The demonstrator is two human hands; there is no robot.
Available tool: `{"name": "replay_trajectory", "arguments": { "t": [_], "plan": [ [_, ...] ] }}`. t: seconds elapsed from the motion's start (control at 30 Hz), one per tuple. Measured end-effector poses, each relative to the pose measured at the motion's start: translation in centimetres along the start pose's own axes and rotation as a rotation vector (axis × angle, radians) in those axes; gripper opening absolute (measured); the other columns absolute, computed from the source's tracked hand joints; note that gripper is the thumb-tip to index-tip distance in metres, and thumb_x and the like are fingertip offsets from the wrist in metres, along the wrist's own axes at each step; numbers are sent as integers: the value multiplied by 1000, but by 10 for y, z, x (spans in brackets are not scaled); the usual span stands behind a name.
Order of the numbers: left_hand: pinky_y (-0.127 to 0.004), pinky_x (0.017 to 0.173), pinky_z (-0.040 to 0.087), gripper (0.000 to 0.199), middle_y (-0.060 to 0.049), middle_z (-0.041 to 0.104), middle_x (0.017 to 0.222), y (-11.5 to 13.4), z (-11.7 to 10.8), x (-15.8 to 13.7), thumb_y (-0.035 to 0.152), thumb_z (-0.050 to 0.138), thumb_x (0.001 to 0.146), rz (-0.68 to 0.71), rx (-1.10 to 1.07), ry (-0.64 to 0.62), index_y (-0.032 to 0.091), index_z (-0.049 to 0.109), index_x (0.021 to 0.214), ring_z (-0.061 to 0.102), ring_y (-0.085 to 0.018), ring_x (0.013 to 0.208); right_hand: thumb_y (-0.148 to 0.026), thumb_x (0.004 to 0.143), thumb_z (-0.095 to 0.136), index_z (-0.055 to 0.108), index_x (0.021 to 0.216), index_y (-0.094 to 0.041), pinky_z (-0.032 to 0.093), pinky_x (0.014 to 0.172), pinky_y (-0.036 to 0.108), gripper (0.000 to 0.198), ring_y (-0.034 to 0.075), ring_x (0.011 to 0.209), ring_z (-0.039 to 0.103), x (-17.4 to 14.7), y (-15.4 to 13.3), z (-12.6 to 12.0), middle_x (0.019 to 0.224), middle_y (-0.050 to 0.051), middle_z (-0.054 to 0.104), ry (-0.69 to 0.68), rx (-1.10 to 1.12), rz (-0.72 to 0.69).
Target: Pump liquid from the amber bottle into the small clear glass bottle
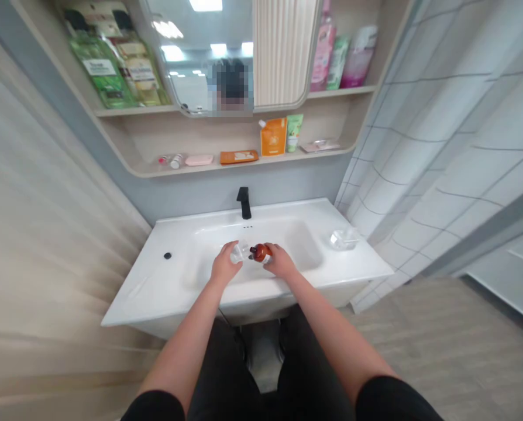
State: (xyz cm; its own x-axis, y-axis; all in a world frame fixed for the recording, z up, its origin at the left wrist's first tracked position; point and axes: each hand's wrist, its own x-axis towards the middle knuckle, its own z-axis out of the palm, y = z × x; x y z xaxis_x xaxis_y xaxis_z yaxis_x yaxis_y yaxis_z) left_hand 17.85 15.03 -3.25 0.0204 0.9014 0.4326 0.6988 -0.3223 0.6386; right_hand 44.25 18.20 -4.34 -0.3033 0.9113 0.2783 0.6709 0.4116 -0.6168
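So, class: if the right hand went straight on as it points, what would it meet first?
Likely the clear container in the left hand, just past the brown bottle in the right hand; depth is unclear.

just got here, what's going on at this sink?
A person is leaning over the white basin. Their left hand holds a clear container; their right hand holds a brown bottle, its dark top toward the container. Whether anything is flowing is too small to tell. The black faucet stands behind, and another clear vessel sits on the right of the counter.
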Motion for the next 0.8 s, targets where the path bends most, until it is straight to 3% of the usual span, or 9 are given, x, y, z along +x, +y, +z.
{"name": "replay_trajectory", "arguments": {
  "t": [0.8],
  "plan": [
    [-47, 126, 53, 88, -7, 61, 164, 13, -4, -7, 0, 69, 78, 28, 204, -36, 32, 62, 160, 62, -33, 147, -16, 71, 81, 62, 149, -21, 55, 106, 41, 80, 33, 118, 72, -3, -5, 0, 134, 14, 74, -60, -75, 24]
  ]
}}
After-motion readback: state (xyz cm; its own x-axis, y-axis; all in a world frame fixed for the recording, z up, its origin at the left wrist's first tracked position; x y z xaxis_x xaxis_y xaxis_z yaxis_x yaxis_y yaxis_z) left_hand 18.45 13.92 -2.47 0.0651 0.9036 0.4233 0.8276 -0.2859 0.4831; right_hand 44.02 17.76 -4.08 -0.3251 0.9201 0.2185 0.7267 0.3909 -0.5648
